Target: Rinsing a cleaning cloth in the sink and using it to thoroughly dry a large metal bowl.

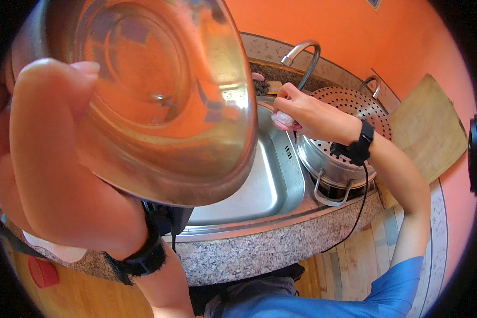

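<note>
Close to the camera, my left hand (43,159) grips a shiny metal basin (151,159) by its edge, with the thumb over the inner wall. The basin is tilted so its inside faces me, and it hides the left part of the steel sink (238,202). My right hand (306,113) is closed around a crumpled pink and white cloth or mesh scrubber (283,120), above the sink's right edge. Its exact kind is hard to tell. The curved steel faucet (312,47) rises just behind that hand.
A perforated steamer pot (330,175) with side handles stands right of the sink. Against the wall leans a wooden board (425,131). A speckled granite edge (254,254) runs before me. A yellow-edged brush (274,87) lies behind the sink; a red bin (42,272) is on the floor.
</note>
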Motion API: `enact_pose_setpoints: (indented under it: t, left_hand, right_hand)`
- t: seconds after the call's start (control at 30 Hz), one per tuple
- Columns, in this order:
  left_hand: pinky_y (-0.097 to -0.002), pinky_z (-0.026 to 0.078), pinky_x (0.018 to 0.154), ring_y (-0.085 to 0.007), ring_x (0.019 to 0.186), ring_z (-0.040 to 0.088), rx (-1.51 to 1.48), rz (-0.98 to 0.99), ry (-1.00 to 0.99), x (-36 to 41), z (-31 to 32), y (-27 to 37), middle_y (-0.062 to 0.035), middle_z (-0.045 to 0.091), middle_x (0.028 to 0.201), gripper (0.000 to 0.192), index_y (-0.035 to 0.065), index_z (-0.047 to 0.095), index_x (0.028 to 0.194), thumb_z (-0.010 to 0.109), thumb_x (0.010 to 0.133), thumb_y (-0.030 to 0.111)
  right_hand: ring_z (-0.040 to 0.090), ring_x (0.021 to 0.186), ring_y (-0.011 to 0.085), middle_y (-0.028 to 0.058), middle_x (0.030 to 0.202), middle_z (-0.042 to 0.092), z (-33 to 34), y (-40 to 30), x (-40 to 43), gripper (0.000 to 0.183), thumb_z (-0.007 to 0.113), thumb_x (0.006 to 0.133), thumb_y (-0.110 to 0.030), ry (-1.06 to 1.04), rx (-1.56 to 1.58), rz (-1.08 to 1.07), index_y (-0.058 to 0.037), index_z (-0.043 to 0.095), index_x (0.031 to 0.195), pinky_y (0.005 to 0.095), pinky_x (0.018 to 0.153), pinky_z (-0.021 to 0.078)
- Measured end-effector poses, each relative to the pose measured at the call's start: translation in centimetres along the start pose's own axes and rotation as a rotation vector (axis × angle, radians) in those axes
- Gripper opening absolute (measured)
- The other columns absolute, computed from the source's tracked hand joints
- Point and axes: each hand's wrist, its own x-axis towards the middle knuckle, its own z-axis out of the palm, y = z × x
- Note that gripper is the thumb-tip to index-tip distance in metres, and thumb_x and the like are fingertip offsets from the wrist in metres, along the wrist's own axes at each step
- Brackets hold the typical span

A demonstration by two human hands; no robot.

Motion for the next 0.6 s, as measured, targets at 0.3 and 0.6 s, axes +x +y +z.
enact_pose_setpoints:
  t: [0.3, 0.6]
  left_hand:
    - [-0.0233, 0.048, 0.062, -0.0149, 0.069, 0.063, -0.055, -0.104, 0.057, -0.3, 0.2, 0.0, -0.0087, 0.067, 0.082, 0.004, 0.0052, 0.058, 0.081, 0.059, 0.078, 0.006]
    - [-0.0235, 0.049, 0.062, -0.0154, 0.07, 0.063, 0.027, -0.07, 0.062, -0.5, 0.2, -0.4, -0.0075, 0.067, 0.083, 0.008, 0.0057, 0.06, 0.085, 0.061, 0.077, 0.006]
  right_hand:
    - [0.061, 0.082, 0.0338, 0.0177, 0.085, 0.058, 0.0, 0.8, -0.7, 0.023, 0.061, 0.068, 0.0, 0.054, -0.146, 0.121, -0.0027, 0.052, 0.089, 0.0395, 0.069, 0.0494]
    - [0.061, 0.069, 0.0268, 0.016, 0.074, 0.061, -1.0, -0.2, 0.0, 0.022, 0.072, 0.069, -0.01, 0.24, 0.298, 0.244, -0.0031, 0.058, 0.085, 0.032, 0.062, 0.0466]
